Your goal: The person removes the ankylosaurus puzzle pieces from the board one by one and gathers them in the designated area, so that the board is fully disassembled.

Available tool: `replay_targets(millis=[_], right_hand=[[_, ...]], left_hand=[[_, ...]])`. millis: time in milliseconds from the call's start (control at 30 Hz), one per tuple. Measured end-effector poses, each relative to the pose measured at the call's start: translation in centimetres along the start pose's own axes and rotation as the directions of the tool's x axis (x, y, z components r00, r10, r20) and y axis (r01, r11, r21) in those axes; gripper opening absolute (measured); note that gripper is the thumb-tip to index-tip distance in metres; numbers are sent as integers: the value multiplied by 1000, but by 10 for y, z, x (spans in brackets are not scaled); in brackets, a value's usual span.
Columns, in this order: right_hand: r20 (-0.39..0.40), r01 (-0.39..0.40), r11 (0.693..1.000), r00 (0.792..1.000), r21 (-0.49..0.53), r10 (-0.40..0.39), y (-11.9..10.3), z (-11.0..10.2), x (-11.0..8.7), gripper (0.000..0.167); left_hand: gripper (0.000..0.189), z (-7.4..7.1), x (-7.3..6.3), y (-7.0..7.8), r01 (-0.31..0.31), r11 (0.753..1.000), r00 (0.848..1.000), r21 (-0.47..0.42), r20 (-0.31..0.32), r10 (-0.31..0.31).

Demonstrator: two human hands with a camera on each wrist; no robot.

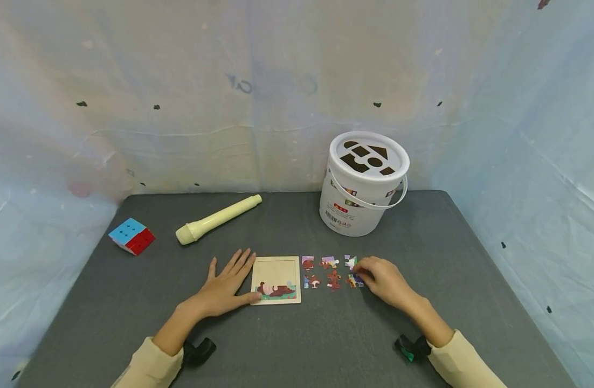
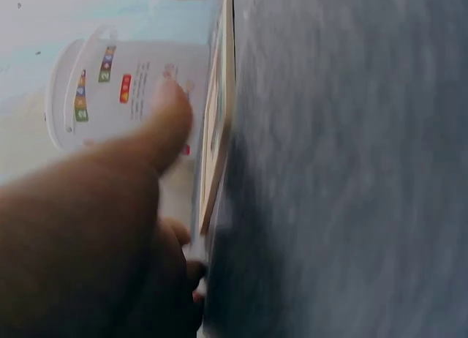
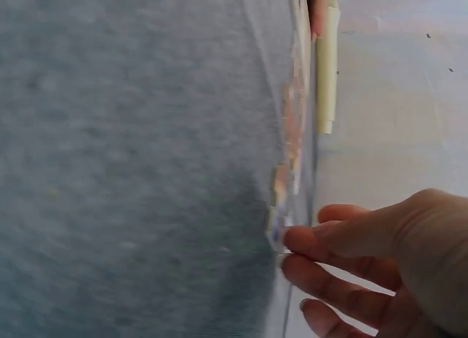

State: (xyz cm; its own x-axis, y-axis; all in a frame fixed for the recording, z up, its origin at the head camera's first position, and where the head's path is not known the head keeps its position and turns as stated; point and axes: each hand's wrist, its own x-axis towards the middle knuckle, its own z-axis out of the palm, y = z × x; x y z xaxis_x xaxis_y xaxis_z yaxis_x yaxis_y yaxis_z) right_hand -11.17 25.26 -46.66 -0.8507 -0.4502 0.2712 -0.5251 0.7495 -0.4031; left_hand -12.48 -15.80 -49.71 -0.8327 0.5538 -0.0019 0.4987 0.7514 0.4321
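My left hand (image 1: pixel 224 285): wide, by board (image 1: pixel 276 268) | my right hand (image 1: pixel 386 281): at puzzle pieces (image 1: pixel 333 280), in from tabletop's (image 1: pixel 297 350) far edge; can't tell if pinching | likely light, stiff; hold sides

Left hand (image 1: pixel 223 291) splayed, right hand (image 1: pixel 386 281) with fingers bent.

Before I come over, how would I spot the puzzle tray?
On the grey table, find the left hand. Just right of it lies the puzzle tray, a pale wooden square. Unlike the small loose pieces further right, it is larger and framed.
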Motion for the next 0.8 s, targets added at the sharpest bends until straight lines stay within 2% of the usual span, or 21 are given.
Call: replay_targets(millis=[167,300,433,500,600,667,800], right_hand=[[21,7,999,1000,-31,-7,-5,-3,5,11],[-9,74,997,997,-21,-74,-14,4,11,12],[13,131,985,991,114,-133,-35,15,24,14],[38,147,967,987,208,-158,-49,20,34,18],[68,175,923,975,343,-210,-69,31,50,22],[82,198,905,966,376,-245,-81,40,59,24],[131,225,902,948,369,-289,-101,58,74,25]], left_hand=[[97,-2,-1,-4,-7,999,999,-38,40,9],[98,-6,-2,-1,-5,999,998,-51,63,8],[100,-6,-3,-1,-13,999,999,-41,52,15],[102,-6,-4,-2,-17,999,999,-38,44,19],[103,-6,-3,-3,-11,1000,998,-25,54,12],[104,-6,-3,-4,-8,1000,998,-22,59,9],[103,-5,-2,-5,-17,999,999,-30,50,19]])
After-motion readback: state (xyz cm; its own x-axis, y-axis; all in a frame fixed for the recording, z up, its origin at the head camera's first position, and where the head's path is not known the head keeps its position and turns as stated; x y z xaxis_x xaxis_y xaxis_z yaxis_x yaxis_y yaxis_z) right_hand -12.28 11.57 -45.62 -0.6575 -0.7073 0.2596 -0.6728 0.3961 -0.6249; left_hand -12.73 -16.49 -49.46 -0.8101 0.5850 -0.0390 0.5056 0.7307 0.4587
